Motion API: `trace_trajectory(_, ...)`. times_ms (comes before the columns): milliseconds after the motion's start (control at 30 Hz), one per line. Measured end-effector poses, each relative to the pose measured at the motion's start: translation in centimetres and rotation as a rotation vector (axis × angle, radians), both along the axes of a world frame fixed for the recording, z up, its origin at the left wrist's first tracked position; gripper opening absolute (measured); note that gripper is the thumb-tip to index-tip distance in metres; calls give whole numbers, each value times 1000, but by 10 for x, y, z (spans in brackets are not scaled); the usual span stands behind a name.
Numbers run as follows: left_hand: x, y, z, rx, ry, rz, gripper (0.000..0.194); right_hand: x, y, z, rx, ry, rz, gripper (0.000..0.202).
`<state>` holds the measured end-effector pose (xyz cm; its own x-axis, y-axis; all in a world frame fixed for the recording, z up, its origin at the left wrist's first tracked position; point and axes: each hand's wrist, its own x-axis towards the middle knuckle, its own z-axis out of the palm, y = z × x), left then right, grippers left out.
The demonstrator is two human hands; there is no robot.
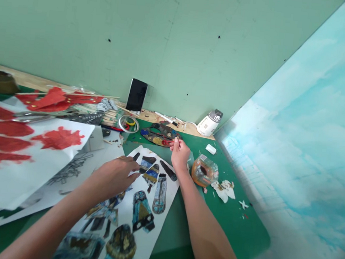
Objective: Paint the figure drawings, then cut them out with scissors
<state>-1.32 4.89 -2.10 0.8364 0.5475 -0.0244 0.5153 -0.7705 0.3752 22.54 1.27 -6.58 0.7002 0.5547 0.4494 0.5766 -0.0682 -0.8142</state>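
Note:
My left hand (119,176) rests over the upper part of a white sheet (145,241) painted with blue, brown and black shapes. Its fingers are slightly bent and spread, with nothing visible held. Beyond the sheet, my right hand (179,152) is closed at the right end of a dark paint palette (156,133), near its red paint. The fingers pinch a thin tool, of which only a short part shows, its tip over the red. Right of my right forearm stands a cut plastic container (204,171) with orange-brown liquid.
Red-painted paper (64,180) and metal scissors (33,116) lie at left. Tape rolls (128,124) and a phone (137,95) stand behind. A white bottle (209,123), charger (211,149) and crumpled tissue (224,190) are at right.

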Motion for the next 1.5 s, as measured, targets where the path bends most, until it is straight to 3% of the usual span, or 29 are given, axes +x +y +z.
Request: trace_trajectory(1500,-1,-1,3,-1,9,-16,38,7,3,-2,10,45,20,34)
